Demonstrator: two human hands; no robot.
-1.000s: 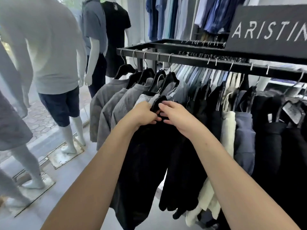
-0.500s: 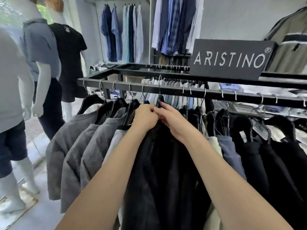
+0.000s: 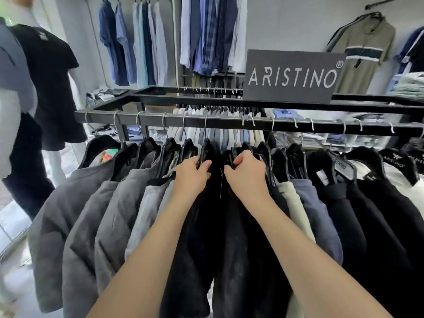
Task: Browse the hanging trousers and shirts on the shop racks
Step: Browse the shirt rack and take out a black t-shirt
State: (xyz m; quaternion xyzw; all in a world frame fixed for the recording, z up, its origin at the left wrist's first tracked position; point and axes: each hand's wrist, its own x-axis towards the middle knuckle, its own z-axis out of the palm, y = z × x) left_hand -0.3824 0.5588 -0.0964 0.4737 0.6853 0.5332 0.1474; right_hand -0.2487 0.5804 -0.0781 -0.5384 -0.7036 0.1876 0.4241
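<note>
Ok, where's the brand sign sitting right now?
In the head view, the dark ARISTINO sign stands upper right on the black rack, above and beyond the right hand, with the striped olive polo behind it.

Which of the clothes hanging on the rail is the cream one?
The cream garment, just right of the right hand. Its neighbours are black on one side and a blue-grey garment on the other; the rest are grey or black.
</note>
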